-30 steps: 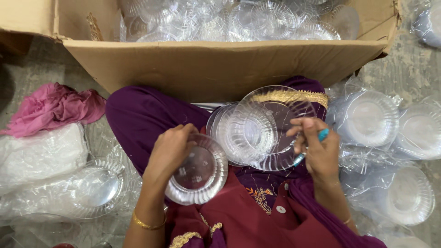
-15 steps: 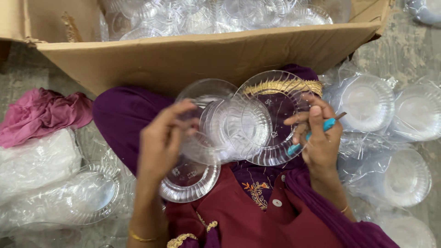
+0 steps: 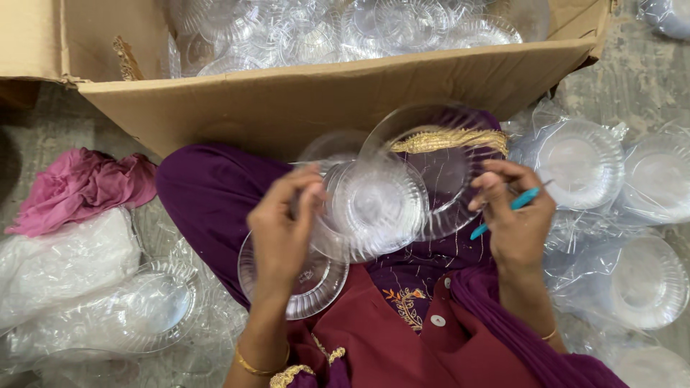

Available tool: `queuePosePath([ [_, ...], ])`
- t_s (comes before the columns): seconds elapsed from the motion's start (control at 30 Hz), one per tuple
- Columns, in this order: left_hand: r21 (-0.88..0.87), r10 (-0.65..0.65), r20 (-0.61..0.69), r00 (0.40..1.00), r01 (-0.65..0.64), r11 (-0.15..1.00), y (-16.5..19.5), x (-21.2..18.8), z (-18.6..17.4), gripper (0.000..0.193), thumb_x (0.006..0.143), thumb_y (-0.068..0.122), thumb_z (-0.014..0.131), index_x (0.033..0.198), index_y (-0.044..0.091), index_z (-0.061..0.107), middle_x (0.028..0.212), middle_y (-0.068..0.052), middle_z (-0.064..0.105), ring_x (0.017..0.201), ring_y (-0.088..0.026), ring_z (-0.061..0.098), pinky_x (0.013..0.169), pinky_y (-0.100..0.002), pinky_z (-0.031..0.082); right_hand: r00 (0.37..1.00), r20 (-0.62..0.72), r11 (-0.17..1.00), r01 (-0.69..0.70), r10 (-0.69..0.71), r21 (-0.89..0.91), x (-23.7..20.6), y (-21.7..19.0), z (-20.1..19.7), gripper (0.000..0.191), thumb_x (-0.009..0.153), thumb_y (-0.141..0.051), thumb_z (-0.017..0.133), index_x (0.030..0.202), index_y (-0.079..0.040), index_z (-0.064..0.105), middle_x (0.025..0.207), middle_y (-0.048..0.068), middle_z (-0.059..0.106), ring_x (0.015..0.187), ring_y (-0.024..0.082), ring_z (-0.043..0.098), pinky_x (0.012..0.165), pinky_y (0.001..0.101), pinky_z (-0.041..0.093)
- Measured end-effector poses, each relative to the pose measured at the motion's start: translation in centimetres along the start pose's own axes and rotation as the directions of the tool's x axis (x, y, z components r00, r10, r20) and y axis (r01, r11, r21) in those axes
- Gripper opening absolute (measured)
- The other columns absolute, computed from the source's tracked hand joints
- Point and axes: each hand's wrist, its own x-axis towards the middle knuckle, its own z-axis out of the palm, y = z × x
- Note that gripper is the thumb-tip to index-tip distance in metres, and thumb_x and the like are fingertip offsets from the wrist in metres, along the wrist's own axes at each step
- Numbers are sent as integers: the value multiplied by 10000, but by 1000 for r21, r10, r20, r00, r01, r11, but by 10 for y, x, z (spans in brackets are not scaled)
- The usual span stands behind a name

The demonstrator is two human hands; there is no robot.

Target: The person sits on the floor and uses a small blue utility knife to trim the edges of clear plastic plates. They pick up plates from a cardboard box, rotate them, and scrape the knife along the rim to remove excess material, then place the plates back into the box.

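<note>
**Clear plates over a purple lap**

We count three loose clear plates by the hands. The left hand [image 3: 284, 226] pinches one ribbed plate [image 3: 374, 205] by its left rim, thumb and fingers pressed on the edge, holding it tilted up above the lap. Behind it the right hand [image 3: 514, 219] grips a larger plate [image 3: 438, 169] by its right rim; the fingers are curled, and a thin teal tool [image 3: 503, 210] is tucked between them (we cannot tell just what kind of tool it is). The two raised plates overlap, though whether they touch is unclear. A third plate [image 3: 302, 276] lies flat on the purple cloth of the lap [image 3: 208, 197], partly under the left wrist.

To the right, we count four bagged plates [image 3: 578, 162] in plastic wrap on the floor, with a fifth cut off at the bottom edge. To the left lie a pink cloth [image 3: 79, 187], a wad of white plastic [image 3: 61, 262] and one more wrapped plate [image 3: 147, 305].

The cardboard box [image 3: 323, 100] stands just beyond the knees, its near wall close to the raised plates; the clear plates inside are too many and too jumbled to count. Open room is scant: bags crowd both sides, leaving only the lap between.
</note>
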Motion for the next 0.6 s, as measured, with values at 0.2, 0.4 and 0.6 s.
queuePosePath([
  [0.2,-130,115,-328,938,-165,978,8,7,-48,327,1066,13,512,1393,5,523,1262,-197,681,915,-163,768,729,-232,658,1000,17,998,0,-1,60,8,11,-1,235,1006,-95,704,1207,-2,625,946,108,714,686,144,707,418,191,380],
  [0.4,-168,115,-291,950,-169,971,9,3,-39,290,1080,37,554,1358,-44,565,1164,-210,732,847,-199,777,665,-252,666,982,183,931,23,47,-364,-4,5,23,362,1047,-235,649,1289,33,673,1069,116,778,840,122,684,627,186,472],
  [0.6,-248,-26,-65,998,9,969,11,-14,11,258,1106,149,484,1191,-45,631,1069,-163,793,840,-205,809,674,-268,662,926,369,991,-38,83,-129,-12,-20,33,278,993,-179,703,1173,32,703,910,112,753,715,128,719,621,207,575],
])
